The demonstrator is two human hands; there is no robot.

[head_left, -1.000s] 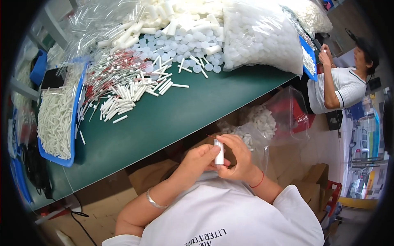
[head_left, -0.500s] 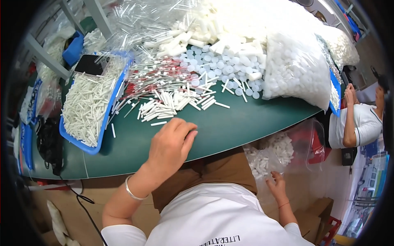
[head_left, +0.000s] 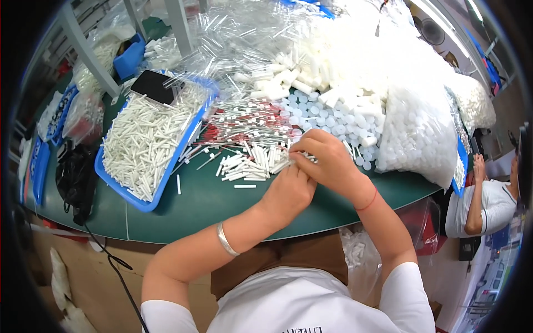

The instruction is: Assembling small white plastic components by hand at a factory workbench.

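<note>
Over the near side of the green table [head_left: 211,211], my two hands meet at the fingertips. My left hand [head_left: 290,191], with a silver bangle on the wrist, has its fingers curled and closed. From above, my right hand [head_left: 327,161] pinches toward the left fingertips; whatever sits between them is too small or hidden to name. Just left of the hands lies a loose heap of short white sticks [head_left: 252,161]. Behind that heap are thin wire-like pieces with white ends and red parts [head_left: 250,119]. Beyond my right hand spread translucent round caps [head_left: 322,117].
A blue tray [head_left: 149,206] full of white sticks stands at left, a black phone [head_left: 152,87] on its far end. Clear tubes [head_left: 222,44] and thick white pieces [head_left: 300,80] pile up behind. A full plastic bag [head_left: 416,130] stands right; a co-worker [head_left: 483,205] sits beyond.
My right hand has risen from beside the plastic bag below the table edge and joined my left hand above the table. My left hand has shifted right in the picture. The view has shifted too.
</note>
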